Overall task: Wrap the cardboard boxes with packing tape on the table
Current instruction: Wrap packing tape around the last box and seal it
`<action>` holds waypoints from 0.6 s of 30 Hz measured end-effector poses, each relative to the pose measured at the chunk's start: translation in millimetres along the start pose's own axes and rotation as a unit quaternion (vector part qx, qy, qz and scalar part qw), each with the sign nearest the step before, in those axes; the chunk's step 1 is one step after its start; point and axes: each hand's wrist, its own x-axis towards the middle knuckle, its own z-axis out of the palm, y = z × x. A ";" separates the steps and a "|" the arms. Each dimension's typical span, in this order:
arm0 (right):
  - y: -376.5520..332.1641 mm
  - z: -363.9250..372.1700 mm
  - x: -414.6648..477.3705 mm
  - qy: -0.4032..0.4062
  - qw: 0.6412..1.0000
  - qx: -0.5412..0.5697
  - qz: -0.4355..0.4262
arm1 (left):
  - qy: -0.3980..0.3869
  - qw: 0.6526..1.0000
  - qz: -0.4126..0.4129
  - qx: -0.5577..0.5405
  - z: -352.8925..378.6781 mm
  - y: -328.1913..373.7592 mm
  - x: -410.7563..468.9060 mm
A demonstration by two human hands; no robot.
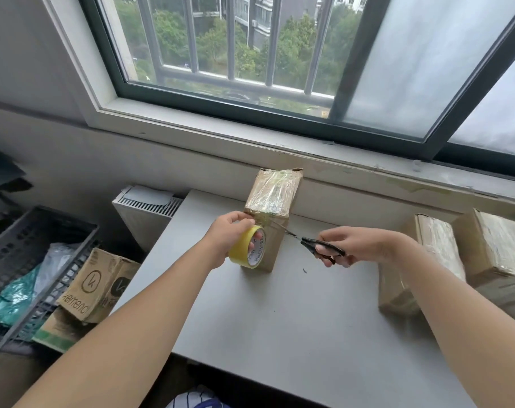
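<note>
The left hand [227, 234] fingers curl round the tape roll [242, 251] against the upright cardboard box [270, 206]; the right hand [361, 243] fingers grip scissors [319, 246] beside it.

Upright taped box [269, 201] on table [294, 313]; L hand [229, 234] grips tape roll [247, 245], R hand [356, 244] holds scissors [321, 245] at tape.

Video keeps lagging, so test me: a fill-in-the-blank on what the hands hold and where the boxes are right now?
1. The left hand holds a ____ tape roll.
2. The right hand grips the ____.
3. Right of that arm, ____ taped boxes stand on the table.
Missing: yellow; scissors; two.
</note>
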 end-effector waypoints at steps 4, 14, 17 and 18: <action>-16.8 -16.3 15.1 0.020 1.000 -0.022 0.003 | 0.000 1.000 0.003 0.026 -5.3 4.6 3.3; -5.0 -29.2 16.2 -0.024 0.999 -0.027 0.037 | -0.022 0.998 -0.004 0.054 -16.5 4.8 15.7; -7.3 -16.1 29.4 0.009 0.998 -0.058 0.018 | -0.033 0.996 -0.003 0.077 -14.5 7.4 17.9; -10.5 -11.6 34.0 0.018 0.998 -0.055 0.005 | -0.037 0.996 -0.005 0.085 -14.6 7.8 17.8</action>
